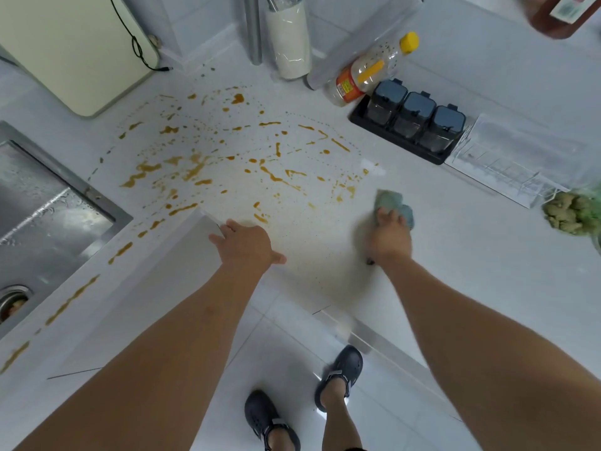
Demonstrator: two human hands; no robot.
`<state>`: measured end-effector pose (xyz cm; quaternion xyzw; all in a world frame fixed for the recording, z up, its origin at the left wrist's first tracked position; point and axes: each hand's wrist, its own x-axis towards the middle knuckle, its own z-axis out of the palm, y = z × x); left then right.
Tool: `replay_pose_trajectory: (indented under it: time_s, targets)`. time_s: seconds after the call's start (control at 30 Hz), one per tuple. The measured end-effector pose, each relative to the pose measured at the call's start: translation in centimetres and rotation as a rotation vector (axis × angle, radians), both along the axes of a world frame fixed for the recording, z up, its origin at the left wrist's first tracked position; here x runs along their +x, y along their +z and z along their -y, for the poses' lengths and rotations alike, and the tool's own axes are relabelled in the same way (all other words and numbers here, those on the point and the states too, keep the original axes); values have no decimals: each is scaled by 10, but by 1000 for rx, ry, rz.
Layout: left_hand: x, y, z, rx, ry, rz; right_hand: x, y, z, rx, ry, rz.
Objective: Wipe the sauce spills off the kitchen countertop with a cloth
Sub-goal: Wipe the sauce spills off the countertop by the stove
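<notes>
Brown-orange sauce spills [208, 164] are spattered over the white corner countertop [325, 242], from the back wall down to the sink edge and along the left front strip. My right hand [388, 237] presses a crumpled grey-green cloth [392, 201] onto the counter, right of the spatter. Its fingers lie over the cloth's near side. My left hand [245, 244] rests flat at the counter's inner corner edge, fingers spread, holding nothing.
A steel sink [42, 216] lies at the left. A cream board [74, 50] leans at the back left. Behind stand a white jar [289, 43], a tipped yellow-capped bottle [367, 73], a black spice-box rack [413, 125], a clear tray [514, 157] and ginger [569, 213].
</notes>
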<state>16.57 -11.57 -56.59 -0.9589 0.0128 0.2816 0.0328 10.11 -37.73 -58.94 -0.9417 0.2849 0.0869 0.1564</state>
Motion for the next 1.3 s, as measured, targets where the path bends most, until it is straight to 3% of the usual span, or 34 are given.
replay_pose_trajectory:
  time_s: [0.17, 0.3, 0.53, 0.77, 1.0, 1.13, 1.3]
  targets:
    - [6, 3, 5, 21, 31, -44, -5, -9, -118, 158, 400, 119]
    - [7, 6, 11, 20, 84, -94, -35, -1, -96, 228, 576, 34]
    - [9, 12, 16, 4, 69, -116, -67, 17, 63, 153, 166, -124]
    - [11, 19, 24, 12, 132, -138, 4, 11, 90, 194, -5, -23]
    - [13, 22, 26, 61, 150, -161, 79, 13, 56, 103, 225, -25]
    - [9, 25, 34, 89, 171, -159, 83, 4, -2, 129, 478, 50]
    - [6, 26, 36, 42, 226, -133, 67, 4, -18, 161, 776, -74]
